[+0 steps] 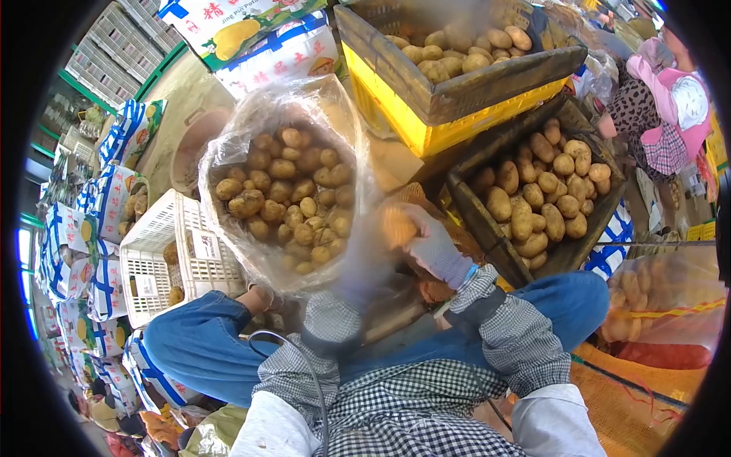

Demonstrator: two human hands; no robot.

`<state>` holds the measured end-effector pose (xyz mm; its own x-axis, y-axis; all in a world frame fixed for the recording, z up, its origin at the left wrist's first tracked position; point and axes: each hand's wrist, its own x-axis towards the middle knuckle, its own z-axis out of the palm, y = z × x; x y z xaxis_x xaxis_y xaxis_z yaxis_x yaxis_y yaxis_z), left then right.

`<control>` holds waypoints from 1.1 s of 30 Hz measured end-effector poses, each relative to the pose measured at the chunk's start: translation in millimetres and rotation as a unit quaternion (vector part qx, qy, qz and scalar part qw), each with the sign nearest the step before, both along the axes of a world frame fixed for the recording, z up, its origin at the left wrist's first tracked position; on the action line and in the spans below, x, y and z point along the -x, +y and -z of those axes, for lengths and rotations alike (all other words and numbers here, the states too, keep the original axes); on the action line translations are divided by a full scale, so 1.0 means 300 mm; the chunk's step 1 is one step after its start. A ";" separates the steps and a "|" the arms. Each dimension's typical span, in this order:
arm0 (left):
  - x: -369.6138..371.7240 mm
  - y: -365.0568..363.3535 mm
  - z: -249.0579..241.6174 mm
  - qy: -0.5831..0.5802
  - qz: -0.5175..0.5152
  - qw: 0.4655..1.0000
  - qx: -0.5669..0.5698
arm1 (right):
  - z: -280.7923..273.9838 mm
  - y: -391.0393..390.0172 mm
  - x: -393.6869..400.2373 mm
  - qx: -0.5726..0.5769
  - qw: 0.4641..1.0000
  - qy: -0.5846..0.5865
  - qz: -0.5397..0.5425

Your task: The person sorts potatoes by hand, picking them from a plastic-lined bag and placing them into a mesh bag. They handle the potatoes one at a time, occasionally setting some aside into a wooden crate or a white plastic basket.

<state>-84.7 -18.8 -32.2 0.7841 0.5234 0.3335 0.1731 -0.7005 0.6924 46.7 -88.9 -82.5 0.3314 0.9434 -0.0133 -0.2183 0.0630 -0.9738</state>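
1. Right hand (435,245), in a pale knit glove, is closing around one tan oval potato (399,226) and holding it just beside the rim of the clear plastic bag (228,160). Grip looks like fingers wrapped from behind, potato face toward the bag.

2. Left hand (358,263) is motion-blurred at the bag's near edge; whether it is open or gripping the plastic cannot be told. It is lying against the bag's right rim, below the mouth.

3. Clear plastic bag is sitting tilted toward the person, mouth open, already loaded with small tan potatoes (293,194) roughly up to the rim. It is leaning on a white slotted plastic crate (156,259).

4. Judgement on handling: the bag's mouth is looking floppy, so the left hand should be keeping the rim pulled wide and taut while the right is lowering the potato in rather than tossing it, to avoid bruising and tearing thin film.

5. Judgement: with the fill this high, placing toward the lower far side would be reducing rollout.

6. Source stock is lying to the right: a dark wooden crate of larger potatoes (533,190); a second wooden box on a yellow plastic crate (457,76) is standing behind it.

7. Another person's sleeve, leopard-patterned (636,110), is showing at upper right, well apart from the bag.
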 end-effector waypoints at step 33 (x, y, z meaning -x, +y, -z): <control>0.052 -0.022 0.188 -0.029 0.062 0.961 0.270 | 0.136 0.012 -0.036 0.108 0.945 0.200 0.236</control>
<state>-100.3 -25.3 -88.5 0.8402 0.5356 0.0848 0.0619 -0.2501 0.9662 57.4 -85.3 -123.4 0.6425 0.6521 -0.4024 -0.5693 0.0547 -0.8203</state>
